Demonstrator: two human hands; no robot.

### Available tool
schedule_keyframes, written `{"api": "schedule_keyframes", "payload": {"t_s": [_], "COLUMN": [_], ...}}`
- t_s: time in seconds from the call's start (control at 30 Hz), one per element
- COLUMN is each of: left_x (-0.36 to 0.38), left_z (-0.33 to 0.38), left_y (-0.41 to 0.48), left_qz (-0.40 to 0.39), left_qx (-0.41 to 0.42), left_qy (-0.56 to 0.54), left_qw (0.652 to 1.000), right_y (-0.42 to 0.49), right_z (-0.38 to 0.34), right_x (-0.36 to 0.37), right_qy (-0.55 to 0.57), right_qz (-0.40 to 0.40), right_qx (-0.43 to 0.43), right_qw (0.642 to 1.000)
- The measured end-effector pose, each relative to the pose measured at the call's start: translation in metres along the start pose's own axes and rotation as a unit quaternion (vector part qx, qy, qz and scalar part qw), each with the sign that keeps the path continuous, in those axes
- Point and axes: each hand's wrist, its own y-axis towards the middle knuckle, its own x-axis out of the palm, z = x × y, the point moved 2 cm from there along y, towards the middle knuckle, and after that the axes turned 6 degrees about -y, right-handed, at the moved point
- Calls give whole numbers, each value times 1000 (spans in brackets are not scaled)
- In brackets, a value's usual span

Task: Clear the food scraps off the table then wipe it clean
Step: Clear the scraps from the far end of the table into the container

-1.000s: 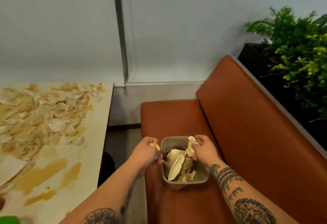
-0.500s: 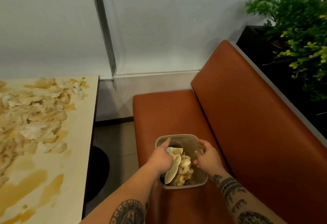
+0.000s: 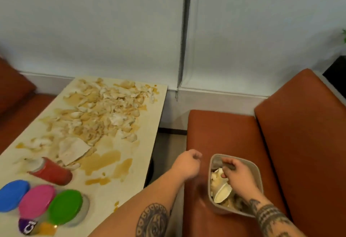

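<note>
A grey rounded-square plastic bin (image 3: 210, 186) stands on the rust-brown padded bench seat (image 3: 221, 130), just beside the pale wooden table (image 3: 149, 120). It is partly filled with pale food scraps (image 3: 215, 178) and a white curved cup-like piece (image 3: 222, 192). On the table, a red plastic cup (image 3: 50, 172) lies on its side. What it holds cannot be made out. Three round tubs sit near the front edge under blue (image 3: 13, 195), pink (image 3: 36, 201) and green (image 3: 65, 206) lids, their contents hidden.

The bulk of the mess is on the tabletop: a wide heap of beige torn food scraps (image 3: 101, 111), a crumpled off-white paper sheet (image 3: 73, 149) and brown liquid spills (image 3: 101, 161).

The right hand (image 3: 234, 175) reaches down into the bin, fingers bent over the scraps. Whether it grips any cannot be told. The left hand (image 3: 187, 163) hangs in the gap between table and bin, touching neither. Its fingers are curled under and blurred, so what it holds, if anything, is unclear.
</note>
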Motion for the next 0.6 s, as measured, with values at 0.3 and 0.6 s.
{"api": "schedule_keyframes", "payload": {"t_s": [0.3, 0.6], "left_x": [-123, -202], "left_z": [-63, -120], "left_y": [-90, -157], "left_qz": [167, 288], "left_qx": [-32, -55], "left_qy": [-38, -70], "left_qw": [985, 953], "right_y": [-41, -96], "right_z": [-93, -154], "right_x": [104, 184], "right_qy": [-14, -45], "right_qz": [-120, -202], "right_qx": [-115, -173], "right_qw": [986, 963]}}
